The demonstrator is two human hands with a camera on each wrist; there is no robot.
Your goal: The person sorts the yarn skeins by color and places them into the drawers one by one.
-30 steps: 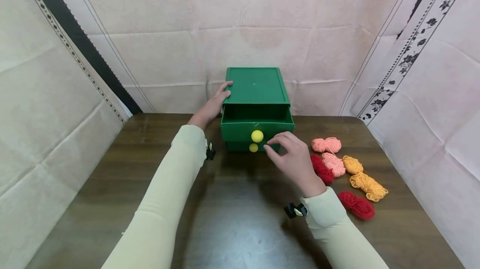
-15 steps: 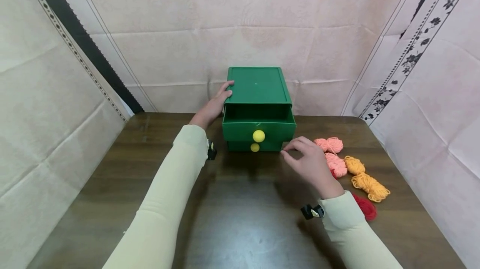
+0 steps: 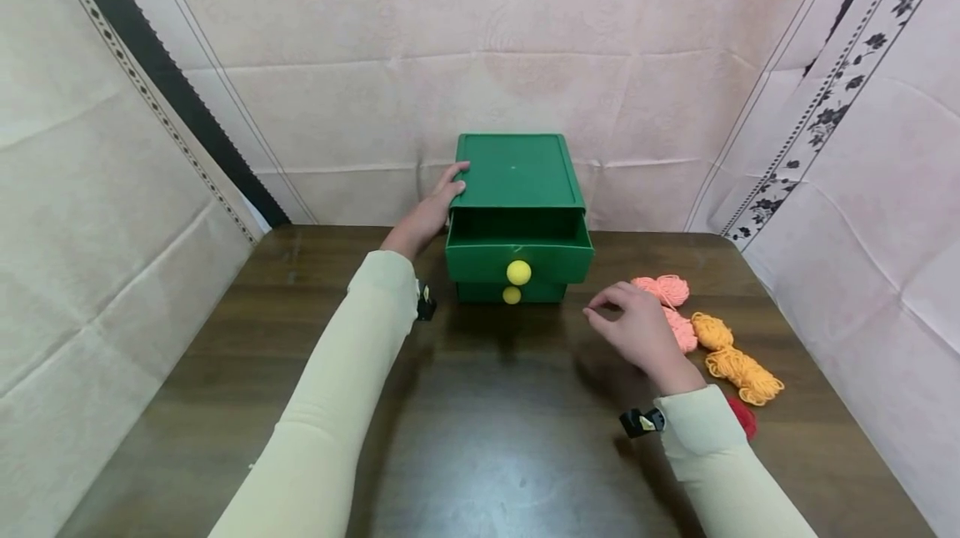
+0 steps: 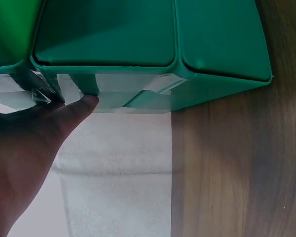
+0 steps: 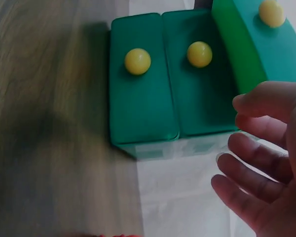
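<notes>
A green drawer box [image 3: 517, 171] stands at the back of the table, its top drawer [image 3: 480, 260] pulled out. That drawer bears a round yellow knob [image 3: 519, 273]; the lower drawers, with knobs of their own, are closed in the right wrist view. My left hand [image 3: 426, 217] rests against the box's left side, fingertips at the top edge. In the left wrist view the thumb [image 4: 79, 113] presses on clear tape along that side. My right hand [image 3: 636, 329] hovers right of the box, fingers loosely bent and holding nothing, beside the pink yarn [image 3: 667, 289].
Orange-yellow yarn [image 3: 742, 373] lies on the table's right side. Red yarn [image 3: 744, 417] shows partly beyond my right sleeve. Behind the wooden table [image 3: 465, 421] hangs a pale cloth backdrop [image 3: 360, 104], with more cloth at both sides.
My right hand has moved away from the knobs to the right and slightly toward me, now covering some red yarn. My left hand stays on the box; the top drawer remains out.
</notes>
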